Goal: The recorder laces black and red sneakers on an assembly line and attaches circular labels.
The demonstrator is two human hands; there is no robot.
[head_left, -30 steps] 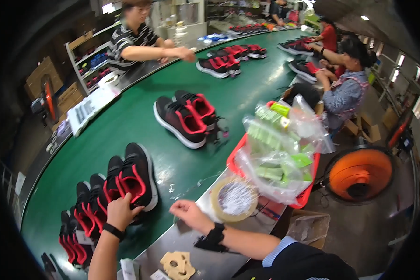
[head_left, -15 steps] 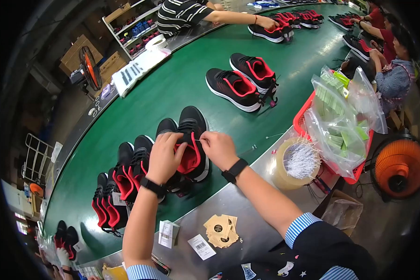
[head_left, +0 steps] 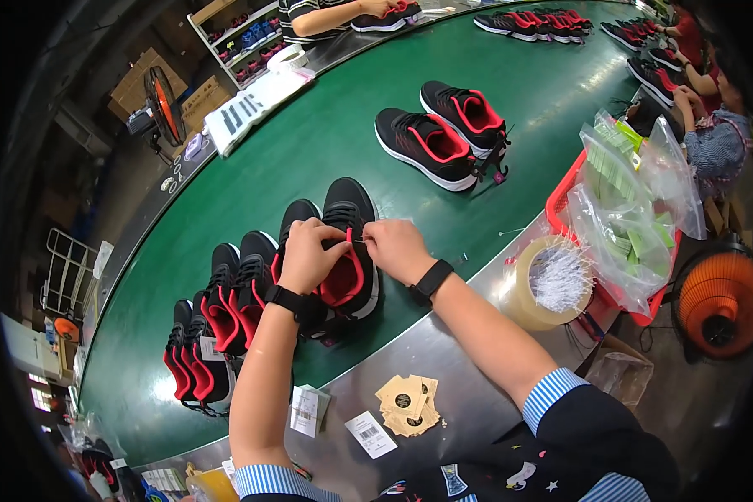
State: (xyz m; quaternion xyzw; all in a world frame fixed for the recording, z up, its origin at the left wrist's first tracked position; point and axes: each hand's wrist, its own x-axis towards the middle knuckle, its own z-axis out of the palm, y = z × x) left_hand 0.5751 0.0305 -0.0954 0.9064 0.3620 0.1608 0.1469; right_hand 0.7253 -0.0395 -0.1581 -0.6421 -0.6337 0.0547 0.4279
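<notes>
A pair of black shoes with red lining [head_left: 349, 219] lies on the green conveyor belt [head_left: 326, 142] in front of me. My left hand [head_left: 309, 253] grips the tongue and lace area of the right shoe of that pair. My right hand [head_left: 396, 248] pinches something thin at the same spot, fingertips touching the left hand. Both wrists carry black bands. A roll of clear tape filled with thin white plastic ties [head_left: 552, 280] stands just right of my right forearm. Brown round-printed tags [head_left: 407, 404] and white labels [head_left: 370, 433] lie on the metal ledge [head_left: 443, 360] below my arms.
Two more pairs of black-and-red shoes [head_left: 217, 305] sit left of my hands, another pair [head_left: 443, 130] farther up the belt. A red basket with bagged green tags [head_left: 623, 209] stands right. An orange fan [head_left: 719, 303] sits at the far right. Other people work along the belt.
The view has closed in on the pair in front of me. My hands have stayed together on the shoe's lace area, right fingers now pinched against the left.
</notes>
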